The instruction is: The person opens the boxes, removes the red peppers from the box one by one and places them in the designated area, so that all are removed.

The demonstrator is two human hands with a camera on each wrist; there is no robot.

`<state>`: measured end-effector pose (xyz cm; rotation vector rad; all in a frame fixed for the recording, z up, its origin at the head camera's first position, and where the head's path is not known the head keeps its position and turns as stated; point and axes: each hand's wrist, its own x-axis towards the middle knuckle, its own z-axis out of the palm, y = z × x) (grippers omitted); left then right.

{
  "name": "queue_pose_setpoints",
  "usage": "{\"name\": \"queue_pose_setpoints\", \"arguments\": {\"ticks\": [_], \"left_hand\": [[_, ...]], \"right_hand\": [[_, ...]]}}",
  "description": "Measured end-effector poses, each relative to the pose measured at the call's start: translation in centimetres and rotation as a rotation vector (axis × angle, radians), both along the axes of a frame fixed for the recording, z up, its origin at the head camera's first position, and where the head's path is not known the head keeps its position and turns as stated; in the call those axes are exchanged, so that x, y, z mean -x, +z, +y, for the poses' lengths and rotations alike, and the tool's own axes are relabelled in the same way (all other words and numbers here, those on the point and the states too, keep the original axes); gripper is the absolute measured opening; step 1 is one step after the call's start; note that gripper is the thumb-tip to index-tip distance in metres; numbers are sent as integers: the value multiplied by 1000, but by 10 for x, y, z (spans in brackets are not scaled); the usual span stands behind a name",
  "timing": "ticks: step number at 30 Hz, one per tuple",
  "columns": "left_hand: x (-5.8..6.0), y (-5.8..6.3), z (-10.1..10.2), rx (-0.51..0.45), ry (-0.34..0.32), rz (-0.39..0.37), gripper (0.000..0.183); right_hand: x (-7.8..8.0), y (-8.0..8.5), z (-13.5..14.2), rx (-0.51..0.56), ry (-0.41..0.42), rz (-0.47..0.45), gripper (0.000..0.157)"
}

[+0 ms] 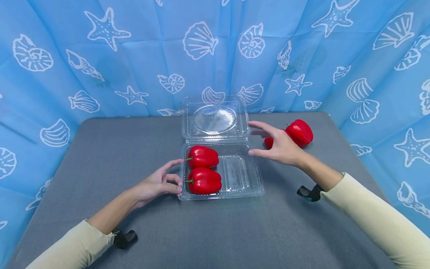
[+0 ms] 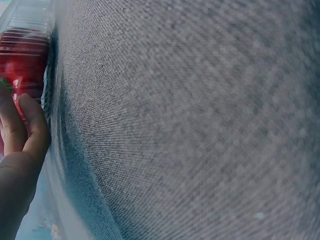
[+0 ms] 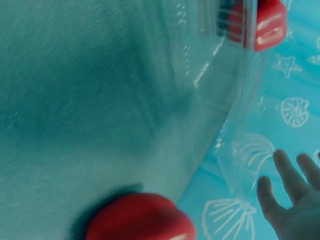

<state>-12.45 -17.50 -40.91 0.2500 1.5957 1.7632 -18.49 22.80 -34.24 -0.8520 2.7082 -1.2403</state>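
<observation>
A clear plastic clamshell container (image 1: 239,175) lies on the table with its lid (image 1: 215,129) folded back. Two red bell peppers (image 1: 203,157) with green stems sit side by side in the left half of its base. My left hand (image 1: 161,183) is at the base's left edge, fingertips and thumb right at the rim; in the left wrist view the fingers (image 2: 36,127) lie beside the container wall. My right hand (image 1: 280,145) is at the container's right side, thumb and fingers spread, fingertips close to the lid edge, nothing between them.
Beyond my right hand lie more red bell peppers (image 1: 300,133), partly hidden by it. The grey cloth-covered table (image 1: 134,142) ends at a blue curtain (image 1: 141,56) printed with shells and starfish, which also hangs along both sides.
</observation>
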Motion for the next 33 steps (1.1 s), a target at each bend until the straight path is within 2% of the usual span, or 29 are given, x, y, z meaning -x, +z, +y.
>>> {"name": "queue_pose_setpoints", "arguments": {"ticks": [5,10,18,26,33], "left_hand": [[0,0,0,7,2,1,83],[0,0,1,7,-1,4,83],[-1,1,0,-1,-4,5,85],[0,-1,-2,-15,-15,12,84],[1,-2,-1,-13,-21,2,86]], "right_hand": [[-3,1,-13,-23,180,-149,83],[-9,-3,-25,-74,293,-232,84],[-14,-7,-42,-71,415,-294,87],[-16,-10,-62,-101,514,-389,82],[-19,-12,-81,-151,535,-427,82]]}}
